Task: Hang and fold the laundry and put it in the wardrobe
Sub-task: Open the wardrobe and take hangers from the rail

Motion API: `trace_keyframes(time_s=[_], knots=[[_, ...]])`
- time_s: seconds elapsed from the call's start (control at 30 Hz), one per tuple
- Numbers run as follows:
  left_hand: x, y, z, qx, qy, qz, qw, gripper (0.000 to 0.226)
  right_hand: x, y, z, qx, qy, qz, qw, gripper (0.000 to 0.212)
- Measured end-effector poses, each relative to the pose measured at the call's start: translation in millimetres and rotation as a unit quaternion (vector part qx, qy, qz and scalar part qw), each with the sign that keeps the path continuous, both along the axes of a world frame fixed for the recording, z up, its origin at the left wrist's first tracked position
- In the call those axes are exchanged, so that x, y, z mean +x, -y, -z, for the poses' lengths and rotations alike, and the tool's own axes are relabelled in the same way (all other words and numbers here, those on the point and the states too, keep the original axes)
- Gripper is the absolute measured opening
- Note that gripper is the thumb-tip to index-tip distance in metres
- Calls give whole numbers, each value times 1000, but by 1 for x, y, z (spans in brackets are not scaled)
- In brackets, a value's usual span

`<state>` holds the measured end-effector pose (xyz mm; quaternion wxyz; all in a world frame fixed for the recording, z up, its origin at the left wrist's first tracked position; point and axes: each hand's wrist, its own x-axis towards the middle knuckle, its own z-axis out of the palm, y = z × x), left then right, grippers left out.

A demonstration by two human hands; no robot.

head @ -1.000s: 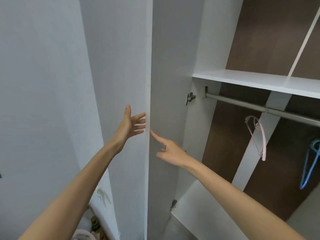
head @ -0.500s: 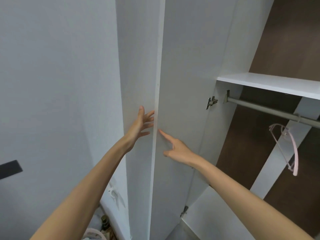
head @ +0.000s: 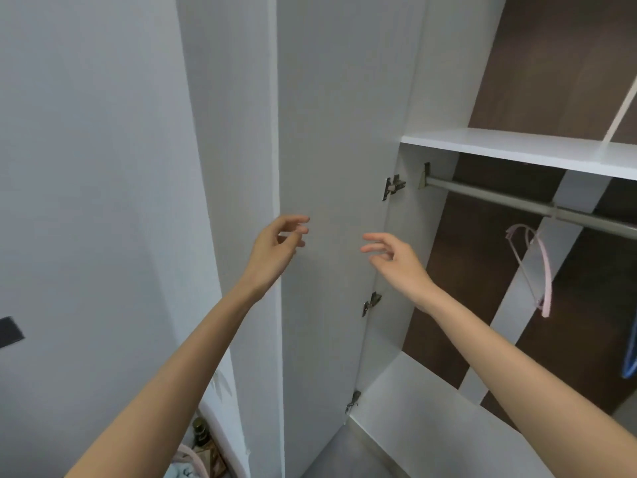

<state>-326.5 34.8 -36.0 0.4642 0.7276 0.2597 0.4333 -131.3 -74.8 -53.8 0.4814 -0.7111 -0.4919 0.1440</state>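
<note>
The wardrobe stands open in front of me, its white door swung out to the left on metal hinges. My left hand hovers at the door's free edge with loosely curled fingers, holding nothing. My right hand floats in front of the door's inner face, fingers relaxed and apart from it. Inside, a metal rail under a white shelf carries an empty pink hanger. A blue hanger shows at the right edge. No laundry is in view.
A white wall fills the left, with a dark switch plate on it. Small items, a bottle among them, sit on the floor at the door's foot. The wardrobe's white floor panel lies low on the right.
Both hands have come off the door edge and drawn back slightly, fingers now loosely curled. The door has swung wider, showing more of its inner face.
</note>
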Motion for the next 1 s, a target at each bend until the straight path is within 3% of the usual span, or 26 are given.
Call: trace_keyframes(time_s=[0.3,0.47,1.0], knots=[[97,67,13,-39,-51,122,990,22,81,98,8,25,4,170,985,37],[167,91,18,-43,-83,200,975,21,141,132,14,33,18,278,960,37],[396,25,32,-21,-138,339,930,24,355,84,69,-111,-17,452,885,46]])
